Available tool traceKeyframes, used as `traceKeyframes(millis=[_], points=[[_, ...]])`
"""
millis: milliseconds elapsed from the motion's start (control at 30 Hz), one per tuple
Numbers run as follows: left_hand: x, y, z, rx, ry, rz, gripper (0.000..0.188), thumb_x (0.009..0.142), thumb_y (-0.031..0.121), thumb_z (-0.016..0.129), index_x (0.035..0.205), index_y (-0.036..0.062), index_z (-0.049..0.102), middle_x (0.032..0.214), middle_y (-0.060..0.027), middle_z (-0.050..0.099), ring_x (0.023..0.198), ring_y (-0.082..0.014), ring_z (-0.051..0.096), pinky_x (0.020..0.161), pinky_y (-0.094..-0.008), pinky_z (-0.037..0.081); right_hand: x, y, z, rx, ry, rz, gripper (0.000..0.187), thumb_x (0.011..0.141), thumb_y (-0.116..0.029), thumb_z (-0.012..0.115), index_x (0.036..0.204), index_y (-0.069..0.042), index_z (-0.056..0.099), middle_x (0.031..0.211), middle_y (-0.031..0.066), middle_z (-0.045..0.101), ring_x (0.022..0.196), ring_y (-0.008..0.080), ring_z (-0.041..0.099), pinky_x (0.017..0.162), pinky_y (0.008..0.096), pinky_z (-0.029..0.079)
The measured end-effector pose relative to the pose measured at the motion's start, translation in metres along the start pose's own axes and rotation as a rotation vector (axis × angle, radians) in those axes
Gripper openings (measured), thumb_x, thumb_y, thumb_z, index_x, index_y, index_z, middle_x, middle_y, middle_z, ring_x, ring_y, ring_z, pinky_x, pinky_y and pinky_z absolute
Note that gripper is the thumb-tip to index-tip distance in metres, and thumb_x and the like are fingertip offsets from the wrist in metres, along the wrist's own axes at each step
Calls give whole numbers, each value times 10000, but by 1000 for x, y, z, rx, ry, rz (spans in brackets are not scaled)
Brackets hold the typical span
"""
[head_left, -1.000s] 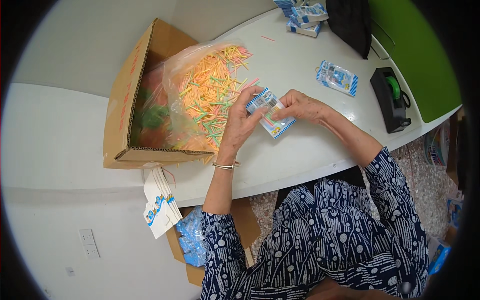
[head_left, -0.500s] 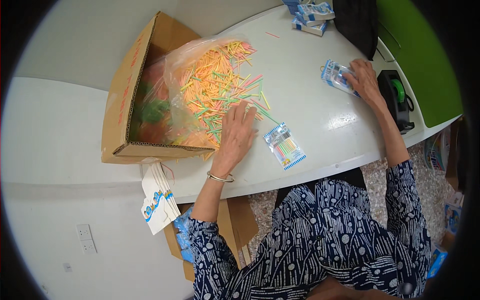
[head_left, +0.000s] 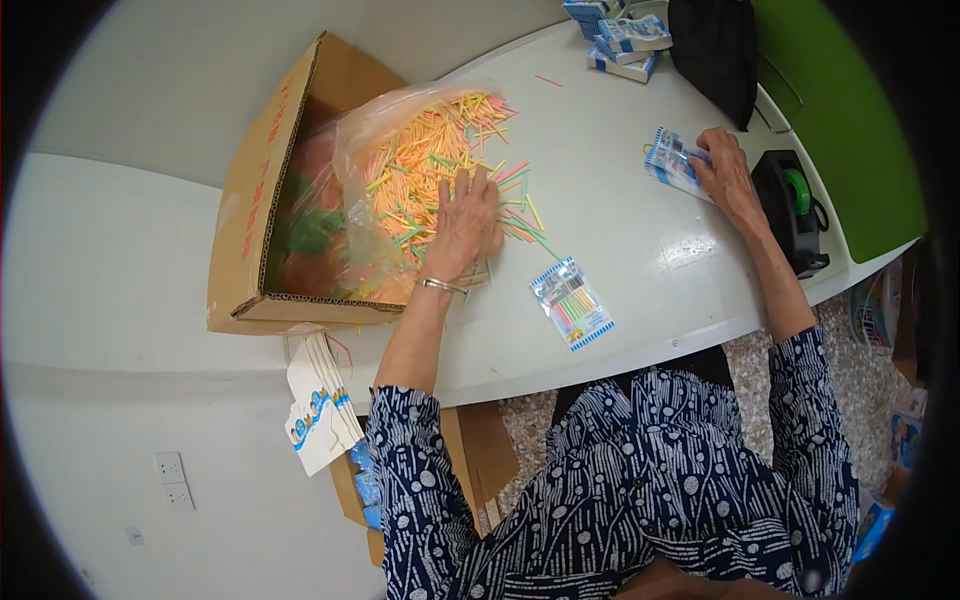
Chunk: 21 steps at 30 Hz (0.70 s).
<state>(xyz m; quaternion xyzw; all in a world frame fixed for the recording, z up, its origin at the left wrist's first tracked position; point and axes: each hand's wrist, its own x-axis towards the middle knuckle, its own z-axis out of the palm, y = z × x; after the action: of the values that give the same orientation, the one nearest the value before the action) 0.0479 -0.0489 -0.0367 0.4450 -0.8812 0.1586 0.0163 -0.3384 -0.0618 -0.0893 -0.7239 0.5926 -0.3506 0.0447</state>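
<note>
My left hand (head_left: 463, 222), a bracelet at its wrist, lies palm down over a loose pile of thin pastel sticks (head_left: 415, 155) that look like small cake candles. Its fingers are stretched and a little apart, and whatever is under the palm is hidden. The sticks spill from a clear plastic bag (head_left: 358, 180) out of a tipped cardboard box (head_left: 262, 190). At the right, my right hand (head_left: 728, 178) has its fingers closed on the end of a blue-and-white clear packet (head_left: 672, 165). Another such packet (head_left: 572, 304), with coloured sticks inside, lies flat near the front edge.
A black tape dispenser (head_left: 790, 215) with green tape stands right of my right hand. Small blue-and-white boxes (head_left: 630, 45) and a black bag (head_left: 712, 50) sit at the back. Folded white cartons (head_left: 322, 400) hang at the table's left front edge. One pink stick (head_left: 548, 80) lies apart.
My left hand has moved away from me, farther over the sticks. My right hand stays at its packet. The whole view has shifted slightly.
</note>
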Motion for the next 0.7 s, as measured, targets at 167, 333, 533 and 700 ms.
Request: traceKeyframes(millis=[167, 333, 533, 700], points=[[18, -20, 11, 14, -81, -32, 372, 628, 139, 606, 969, 11, 531, 1110, -155, 474, 1057, -324, 440, 857, -482, 353, 0, -12, -1, -61, -14, -40, 192, 809, -52, 609, 931, -21, 463, 957, 133, 485, 946, 308, 483, 831, 418, 382], [31, -28, 10, -3, -238, -48, 424, 619, 203, 634, 1001, 42, 544, 1087, -141, 470, 1029, -315, 453, 851, -480, 353, -4, 0, 7, -122, 28, -65, 256, 839, -95, 602, 1062, -18, 504, 1055, 135, 504, 1015, 298, 483, 867, 413, 381], [14, 5, -6, -278, 64, 75, 490, 720, 351, 680, 1095, 66, 546, 1210, -151, 458, 1192, -349, 402, 959, -496, 310, -5, -3, 10, -195, -52, 10, 391, 888, -274, 579, 1174, -13, 529, 1239, 149, 474, 1157, 302, 435, 964, 423, 355], [8, 66, 8, -349, 136, 157, 456, 788, 343, 658, 1138, 77, 540, 1262, -138, 447, 1228, -354, 378, 993, -511, 284, -2, -7, 14, -210, -59, -17, 430, 893, -335, 566, 1179, -15, 532, 1305, 158, 437, 1217, 311, 392, 1015, 438, 326]])
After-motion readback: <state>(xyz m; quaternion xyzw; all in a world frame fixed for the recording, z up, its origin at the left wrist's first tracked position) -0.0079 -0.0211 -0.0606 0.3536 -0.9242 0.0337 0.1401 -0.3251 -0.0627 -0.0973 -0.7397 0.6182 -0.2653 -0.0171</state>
